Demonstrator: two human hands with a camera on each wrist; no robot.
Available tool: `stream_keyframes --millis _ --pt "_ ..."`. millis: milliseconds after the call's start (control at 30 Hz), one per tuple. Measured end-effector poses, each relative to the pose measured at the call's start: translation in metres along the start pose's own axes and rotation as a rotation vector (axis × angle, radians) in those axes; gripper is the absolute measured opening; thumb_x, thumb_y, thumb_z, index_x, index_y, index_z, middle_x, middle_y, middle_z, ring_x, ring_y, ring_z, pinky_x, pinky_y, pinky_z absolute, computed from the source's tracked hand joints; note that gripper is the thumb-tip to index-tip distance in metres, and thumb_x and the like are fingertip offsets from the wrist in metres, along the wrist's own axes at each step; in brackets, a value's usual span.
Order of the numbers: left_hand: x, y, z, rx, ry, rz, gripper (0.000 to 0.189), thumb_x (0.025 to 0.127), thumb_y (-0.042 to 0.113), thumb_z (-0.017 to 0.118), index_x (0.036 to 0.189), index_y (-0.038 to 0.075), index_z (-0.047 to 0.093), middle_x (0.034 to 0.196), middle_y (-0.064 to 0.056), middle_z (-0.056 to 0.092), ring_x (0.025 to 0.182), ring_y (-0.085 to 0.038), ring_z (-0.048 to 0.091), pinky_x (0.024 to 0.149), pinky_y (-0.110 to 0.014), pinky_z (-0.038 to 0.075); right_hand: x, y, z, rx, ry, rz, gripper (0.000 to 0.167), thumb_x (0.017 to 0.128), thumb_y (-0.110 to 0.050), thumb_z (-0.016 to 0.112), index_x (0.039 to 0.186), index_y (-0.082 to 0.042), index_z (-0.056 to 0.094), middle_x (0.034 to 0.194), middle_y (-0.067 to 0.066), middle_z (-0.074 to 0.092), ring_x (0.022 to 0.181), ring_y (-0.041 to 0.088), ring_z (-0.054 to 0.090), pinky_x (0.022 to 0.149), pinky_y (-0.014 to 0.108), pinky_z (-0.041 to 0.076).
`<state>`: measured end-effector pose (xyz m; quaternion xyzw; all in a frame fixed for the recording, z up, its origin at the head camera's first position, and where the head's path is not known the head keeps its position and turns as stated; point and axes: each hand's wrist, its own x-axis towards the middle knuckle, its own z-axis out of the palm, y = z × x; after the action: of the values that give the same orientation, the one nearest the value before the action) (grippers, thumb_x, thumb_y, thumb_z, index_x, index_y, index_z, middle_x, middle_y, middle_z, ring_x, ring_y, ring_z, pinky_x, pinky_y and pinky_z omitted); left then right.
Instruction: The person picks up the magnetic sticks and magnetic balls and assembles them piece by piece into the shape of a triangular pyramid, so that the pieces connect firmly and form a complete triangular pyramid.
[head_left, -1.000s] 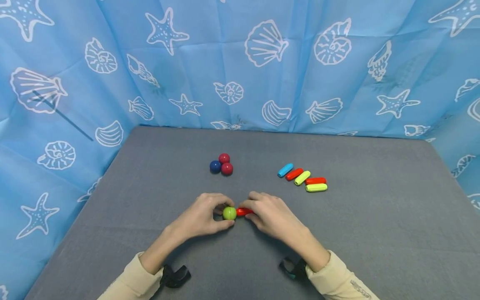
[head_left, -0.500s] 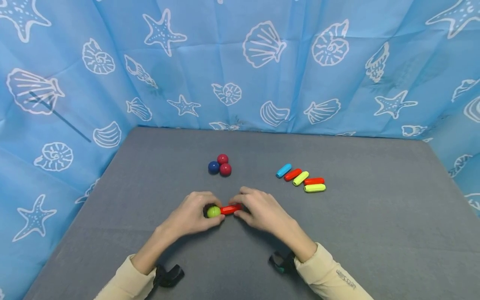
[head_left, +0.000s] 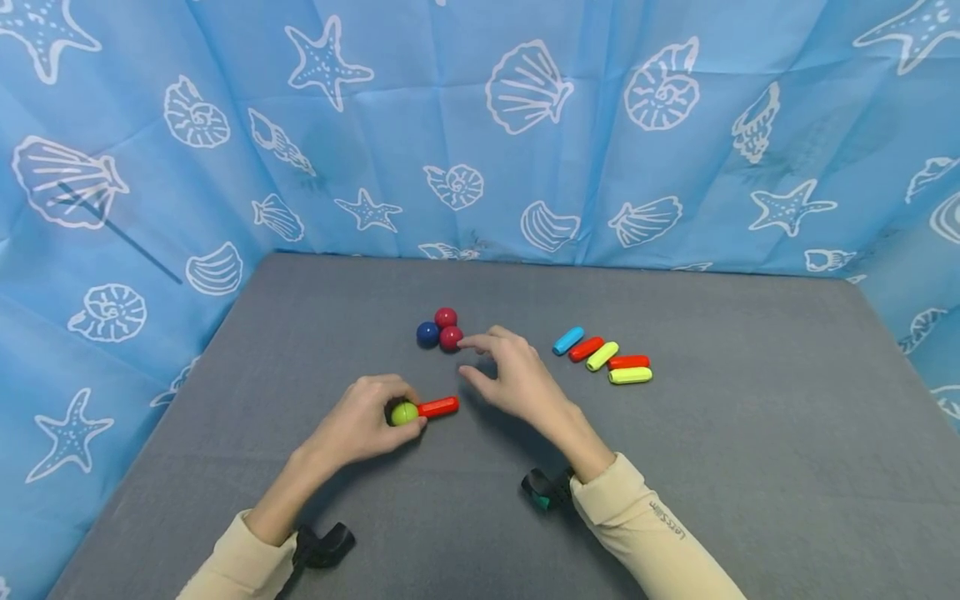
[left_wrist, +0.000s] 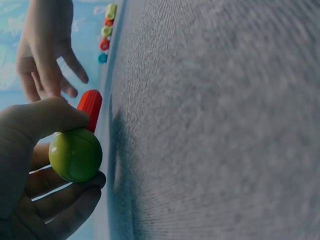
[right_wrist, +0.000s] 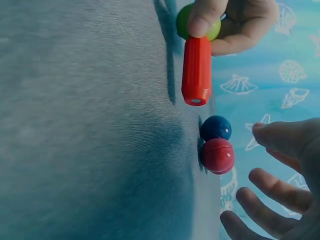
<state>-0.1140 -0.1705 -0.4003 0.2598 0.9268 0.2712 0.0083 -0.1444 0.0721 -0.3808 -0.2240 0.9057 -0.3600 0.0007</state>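
Note:
My left hand (head_left: 367,421) curls its fingers and thumb round a green ball (left_wrist: 76,156). From that ball a red ribbed stick (right_wrist: 196,75) juts to the right, joined end to ball. My right hand (head_left: 517,375) has let its fingers spread, with nothing between them. Its index fingertip reaches toward a nearer red ball (head_left: 451,337); in the right wrist view a gap shows between the fingers and the balls. Touching this red ball are a blue ball (head_left: 427,335) and a farther red ball (head_left: 446,317).
Right of my right hand lie several short sticks: a blue stick (head_left: 567,340), red sticks (head_left: 628,362) and yellow sticks (head_left: 631,376). A grey cloth-covered table (head_left: 750,417) lies under everything. Behind it hangs a blue curtain (head_left: 465,125) with shell prints.
My right hand has let go of the red stick and moved up toward the balls. The left hand has moved left with the green ball and red stick.

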Motion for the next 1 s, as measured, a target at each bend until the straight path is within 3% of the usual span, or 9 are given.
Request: stream_keyframes --millis 333,700,1000 --pt "-0.003 -0.009 -0.002 -0.008 0.007 -0.005 0.015 0.082 0.02 0.082 0.092 0.012 0.075 0.084 0.004 0.07 0.07 -0.003 0.053 0.062 -0.018 0.044 0.027 0.002 0.007 0.038 0.02 0.087 0.041 0.092 -0.021 0.077 0.131 -0.01 0.068 0.123 0.016 0.068 0.113 0.033 0.065 0.094 0.048 0.056" --pt "-0.003 -0.01 -0.003 0.006 -0.003 -0.02 0.017 0.081 0.02 0.083 0.093 0.012 0.075 0.087 0.002 0.071 0.071 -0.003 0.054 0.063 -0.018 0.046 0.039 -0.001 0.02 -0.044 0.022 0.161 0.047 0.09 -0.027 0.079 0.133 -0.013 0.067 0.12 0.012 0.068 0.108 0.027 0.065 0.09 0.045 0.056" --pt "-0.002 -0.01 -0.002 0.004 -0.006 -0.033 0.017 0.08 0.018 0.084 0.093 0.012 0.075 0.086 0.002 0.07 0.071 -0.004 0.054 0.064 -0.019 0.046 0.046 -0.005 0.027 -0.124 0.006 0.153 0.042 0.089 -0.024 0.081 0.128 -0.014 0.071 0.122 0.011 0.072 0.112 0.03 0.065 0.09 0.049 0.058"
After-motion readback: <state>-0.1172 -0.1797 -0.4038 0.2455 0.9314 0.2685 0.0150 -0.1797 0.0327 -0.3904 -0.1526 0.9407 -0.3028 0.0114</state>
